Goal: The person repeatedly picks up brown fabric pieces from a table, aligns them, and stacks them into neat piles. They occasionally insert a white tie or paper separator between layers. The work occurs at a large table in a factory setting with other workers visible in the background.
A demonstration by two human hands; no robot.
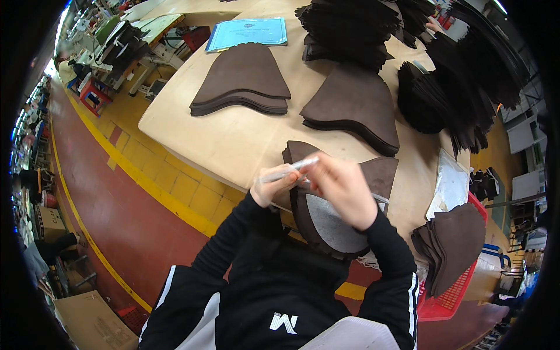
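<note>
A slim whitish pen-like stick (304,163) lies slanted in my left hand (272,184), whose fingers are closed round it. My right hand (345,188) is blurred, with its curled fingertips at the stick's upper end. Past its wrist side pokes a thin pale end (380,199) of something mostly hidden by the hand. Beneath both hands, at the table's near edge, is a stack of dark brown leather-like pieces (300,204). A grey patch (328,219) shows on its top piece, and the hands cover part of the stack.
Two neat brown stacks (242,73) (353,96) lie farther back on the beige table (175,111), near a blue booklet (248,34). Tall dark piles (350,29) crowd the far right. More brown pieces (452,245) rest over a red basket (446,303) beside the table.
</note>
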